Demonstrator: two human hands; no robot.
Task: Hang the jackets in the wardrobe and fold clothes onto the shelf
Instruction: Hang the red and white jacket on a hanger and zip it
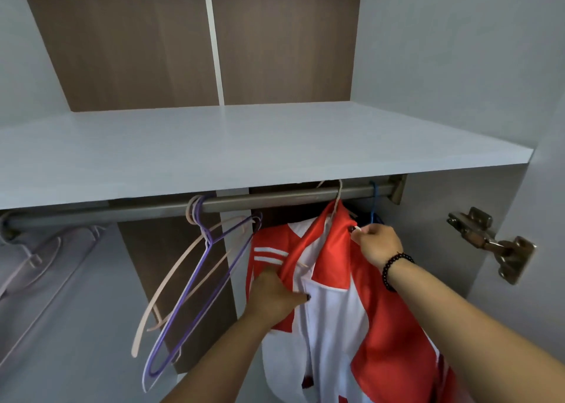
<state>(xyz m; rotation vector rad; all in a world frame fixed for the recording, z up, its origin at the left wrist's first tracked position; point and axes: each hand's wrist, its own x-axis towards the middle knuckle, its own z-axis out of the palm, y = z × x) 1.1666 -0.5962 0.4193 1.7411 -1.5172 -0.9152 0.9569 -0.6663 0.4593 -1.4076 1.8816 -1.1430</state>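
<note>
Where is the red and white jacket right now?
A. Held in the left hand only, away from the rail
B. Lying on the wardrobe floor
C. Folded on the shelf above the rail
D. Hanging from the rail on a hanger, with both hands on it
D: the red and white jacket hangs on a hanger hooked over the rail, the left hand gripping its front and the right hand pinching its collar.

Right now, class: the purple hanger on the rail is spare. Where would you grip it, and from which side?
Probably grip the purple hanger at its neck, just under the hook, coming from the front. Its loop swings out tilted and tangles with the beige hanger, so the neck by the rail gives most control for lifting the hook off.
</note>
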